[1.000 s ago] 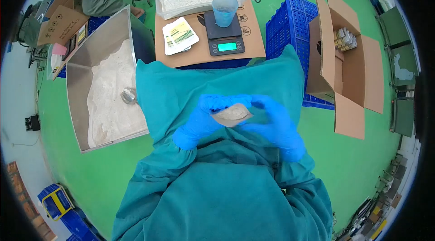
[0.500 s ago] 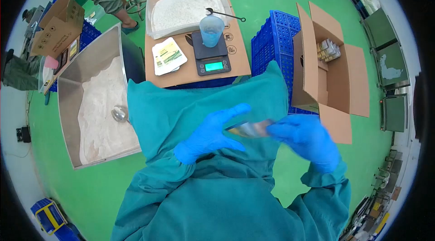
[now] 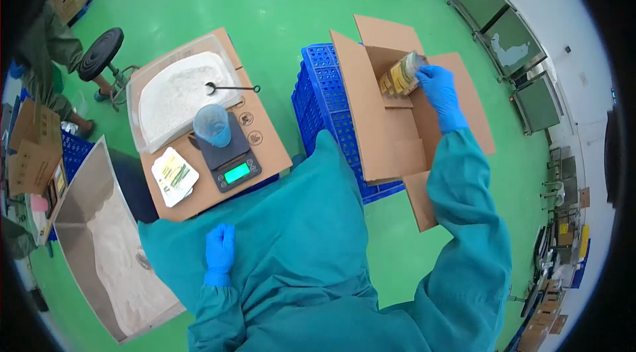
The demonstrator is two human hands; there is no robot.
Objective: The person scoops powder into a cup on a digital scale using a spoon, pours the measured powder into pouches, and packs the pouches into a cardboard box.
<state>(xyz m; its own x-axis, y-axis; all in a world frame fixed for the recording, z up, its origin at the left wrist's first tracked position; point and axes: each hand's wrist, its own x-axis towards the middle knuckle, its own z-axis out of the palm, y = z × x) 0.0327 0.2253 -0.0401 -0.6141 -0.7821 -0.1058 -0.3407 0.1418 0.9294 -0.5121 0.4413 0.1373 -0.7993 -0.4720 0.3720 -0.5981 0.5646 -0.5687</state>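
Over from above the lap, the right hand (image 3: 440, 95) has swung to the open carton (image 3: 376, 143), its fingers bunched at the edge of a pouch (image 3: 401, 78); whether they clamp it I cannot tell. That pouch sits with others in the carton's far-left corner. Now drawn into a fist, fingers together, the left hand (image 3: 220, 251) rests on the lap. Beyond, a scale (image 3: 236, 172) bearing a blue cup (image 3: 212, 128) stands by the cardboard top's near edge, packets (image 3: 174, 177) at its near-left corner.
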